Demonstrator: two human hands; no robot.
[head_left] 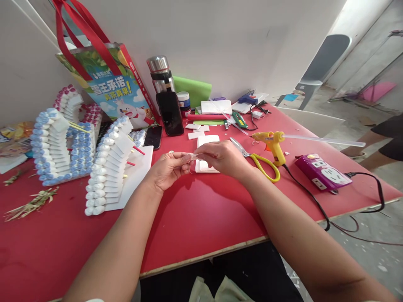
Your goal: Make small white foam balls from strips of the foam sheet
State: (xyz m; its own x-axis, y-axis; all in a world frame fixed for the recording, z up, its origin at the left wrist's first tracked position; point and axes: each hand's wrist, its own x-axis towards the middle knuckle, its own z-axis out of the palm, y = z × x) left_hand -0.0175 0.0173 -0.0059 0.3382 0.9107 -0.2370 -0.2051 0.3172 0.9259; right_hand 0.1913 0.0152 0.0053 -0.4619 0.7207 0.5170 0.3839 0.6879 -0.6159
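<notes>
Both hands meet over the middle of the red table, pinching a small white strip (195,157) that looks like thin paper or tissue. My left hand (172,167) grips one end between thumb and forefinger. On the other end, my right hand (217,156) is closed with its fingertips. Beneath and behind the right hand lies a stack of white paper pieces (208,140), partly covered by it. To the left stands a fan-shaped white craft piece (105,172), edged with rolled white and pale blue tips.
Scissors (264,166), a yellow glue gun (270,140) and a purple power strip (325,172) with cables lie right. A phone (170,113) leans on a steel flask (160,73) behind. A shopping bag (116,92) and another blue-tipped craft piece (50,147) stand left. A person's legs (374,134) show right.
</notes>
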